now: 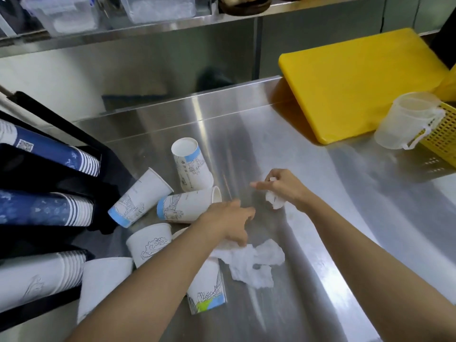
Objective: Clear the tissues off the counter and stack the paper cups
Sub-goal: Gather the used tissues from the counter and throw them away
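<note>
Tissues first: my right hand (283,186), right of centre in the frame, is closed around a crumpled tissue wad (274,201) that hangs out below the fist, index finger pointing left. My left hand (228,222), at centre, has its fingers spread and loose, thumb touching the flat crumpled tissue (254,264) lying on the steel counter (308,243) just below it. I see paper cups tipped on their sides to the left of my hands: one with a blue band (191,166) above, another (190,206) just beside my left hand, a third (139,201) further left, and one (149,243) under my left forearm. Lower centre, a cup (207,290) lies partly under the tissue. A cup dispenser (47,213) fills the left edge; a yellow board (357,82) leans in the upper right.
</note>
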